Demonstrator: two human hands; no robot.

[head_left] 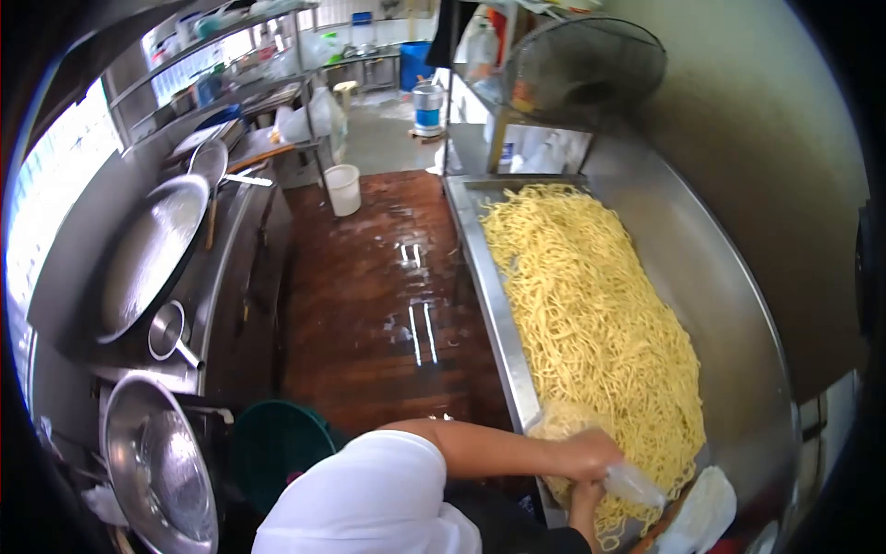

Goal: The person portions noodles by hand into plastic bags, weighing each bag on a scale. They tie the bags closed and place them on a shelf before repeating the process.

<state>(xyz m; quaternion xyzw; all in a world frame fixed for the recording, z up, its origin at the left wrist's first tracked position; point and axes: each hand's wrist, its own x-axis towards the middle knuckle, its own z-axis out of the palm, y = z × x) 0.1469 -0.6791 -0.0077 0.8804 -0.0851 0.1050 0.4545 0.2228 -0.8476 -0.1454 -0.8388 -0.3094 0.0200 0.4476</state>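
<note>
A clear plastic bag of noodles [561,421] is at the near left edge of a long metal tray [498,337]. Its loose, gathered end [635,485] sticks out to the right of my hands. My left hand [591,453] reaches across from the left and is closed around the bag's neck. Just below, my right hand [585,496] is closed on the same bag, its fingers partly hidden by the left hand. A large heap of yellow noodles [591,305] fills much of the tray beyond and beside my hands.
A large wok [152,258], a saucepan [168,331] and a wide metal bowl [171,462] line the left counter. A green bin [277,448] stands on the wet brown floor [369,295]. Farther off are a white bucket [343,190] and a round fan [586,69].
</note>
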